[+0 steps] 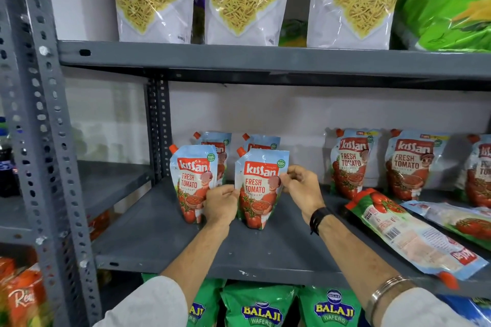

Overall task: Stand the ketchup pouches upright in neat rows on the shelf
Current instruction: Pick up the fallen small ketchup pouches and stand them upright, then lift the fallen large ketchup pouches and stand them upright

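Observation:
On the grey middle shelf point(164, 241) a red and blue ketchup pouch point(259, 194) stands upright between my hands. My left hand point(220, 203) pinches its left edge and my right hand point(301, 188) pinches its right edge. A second upright pouch point(190, 180) stands just left of it, partly behind my left hand. Two more pouches point(261, 142) stand in a row behind these. Three upright pouches point(353, 162) line the back wall at the right. Two pouches point(409, 231) lie flat at the shelf's right front.
The upper shelf point(239, 57) holds tall sev snack bags point(247, 0) and green packs. Green wafer bags point(259, 308) hang below the shelf's front edge. A perforated steel upright point(42, 114) stands at the left, with a neighbouring rack beyond it.

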Action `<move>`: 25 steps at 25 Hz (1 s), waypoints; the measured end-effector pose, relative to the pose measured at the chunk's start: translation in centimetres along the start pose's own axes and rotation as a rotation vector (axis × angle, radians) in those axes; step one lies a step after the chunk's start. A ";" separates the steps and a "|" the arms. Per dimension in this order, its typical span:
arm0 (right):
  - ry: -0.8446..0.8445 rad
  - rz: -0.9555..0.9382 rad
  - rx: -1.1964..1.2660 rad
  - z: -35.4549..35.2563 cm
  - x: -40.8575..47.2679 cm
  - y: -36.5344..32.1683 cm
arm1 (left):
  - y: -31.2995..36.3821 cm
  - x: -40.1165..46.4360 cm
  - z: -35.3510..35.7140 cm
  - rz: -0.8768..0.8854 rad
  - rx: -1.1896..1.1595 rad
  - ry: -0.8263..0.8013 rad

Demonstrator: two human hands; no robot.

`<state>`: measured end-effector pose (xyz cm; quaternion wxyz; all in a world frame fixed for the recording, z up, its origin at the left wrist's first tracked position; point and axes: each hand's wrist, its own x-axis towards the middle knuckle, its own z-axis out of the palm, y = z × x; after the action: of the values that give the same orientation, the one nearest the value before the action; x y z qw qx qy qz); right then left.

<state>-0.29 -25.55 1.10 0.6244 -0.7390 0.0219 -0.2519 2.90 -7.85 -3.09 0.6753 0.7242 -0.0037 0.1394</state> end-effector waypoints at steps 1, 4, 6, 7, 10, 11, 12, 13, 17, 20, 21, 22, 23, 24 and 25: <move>-0.019 0.010 -0.011 -0.3 -0.3 0.0 | -0.2 -0.2 -0.1 -0.002 0.008 0.011; -0.023 0.030 -0.136 -2.1 -1.0 0.4 | -1.2 -0.7 -0.5 0.008 0.052 0.089; -0.015 0.004 -0.261 -3.7 -1.8 1.1 | -1.7 -1.3 -0.9 0.020 0.066 0.117; -0.007 0.003 -0.302 -4.7 -2.4 1.5 | -1.6 -1.8 -0.8 0.030 0.078 0.134; -0.028 -0.057 -0.418 -8.2 -3.9 2.6 | -0.4 -5.0 0.6 0.054 0.122 0.178; -0.044 -0.087 -0.497 -9.6 -4.3 2.8 | 0.3 -6.6 1.6 0.093 0.182 0.152; -0.067 -0.121 -0.568 -11.0 -4.6 2.8 | 0.9 -8.3 2.8 0.145 0.246 0.088; -0.080 -0.147 -0.616 -12.5 -4.7 2.5 | 1.5 -9.7 4.3 0.199 0.305 -0.001; -0.138 -0.201 -0.702 -19.2 -3.8 1.3 | 3.5 -13.5 12.3 0.569 0.540 -0.328; -0.204 -0.216 -0.764 -25.1 -2.7 1.2 | 3.7 -14.7 17.8 0.939 0.798 -0.421; -0.232 -0.218 -0.799 -27.1 -2.4 1.5 | 3.6 -14.9 19.3 1.029 0.837 -0.435; -0.259 -0.218 -0.860 -29.0 -2.0 1.9 | 3.4 -14.9 20.6 1.104 0.885 -0.459; -0.276 -0.217 -0.947 -30.4 -1.9 2.1 | 3.3 -15.0 21.5 1.168 0.938 -0.493; -0.299 -0.213 -1.023 -31.7 -1.7 2.5 | 3.2 -14.9 22.3 1.215 0.993 -0.521; -0.336 -0.178 -1.091 -32.4 -1.8 2.7 | 3.2 -14.7 22.6 1.244 1.045 -0.535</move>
<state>-14.02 -55.12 0.98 0.1242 -0.9829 -0.0130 -0.1351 -7.42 -32.99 -4.10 0.0316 0.8173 -0.4953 0.2928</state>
